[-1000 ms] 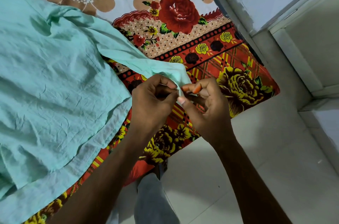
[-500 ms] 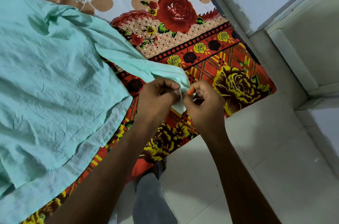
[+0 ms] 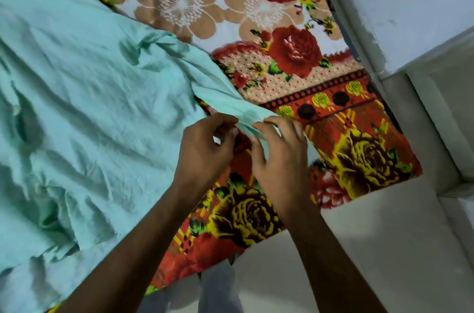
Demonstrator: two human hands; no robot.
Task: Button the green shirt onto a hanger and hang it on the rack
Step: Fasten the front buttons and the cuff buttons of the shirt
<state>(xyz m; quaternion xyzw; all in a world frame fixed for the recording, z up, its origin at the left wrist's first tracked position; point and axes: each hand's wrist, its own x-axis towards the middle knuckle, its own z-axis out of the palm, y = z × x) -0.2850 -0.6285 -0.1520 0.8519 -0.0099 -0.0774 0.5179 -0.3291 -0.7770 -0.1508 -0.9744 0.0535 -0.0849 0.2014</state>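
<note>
Wrinkled mint-green cotton shirt [image 3: 84,112] lies spread on the floral-printed red bedsheet [image 3: 359,158] — its sleeve end pinched by both the left hand [image 3: 205,151] and the right hand [image 3: 279,158], fingers curled.

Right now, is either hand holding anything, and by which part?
Both. The left hand and right hand pinch the green shirt at the end of its sleeve, over the floral bedsheet.

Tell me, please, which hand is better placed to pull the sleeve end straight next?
Probably the right hand: it lies over the sleeve end nearest the cuff, while the left hand pinches the cloth closer to the green shirt body.
</note>
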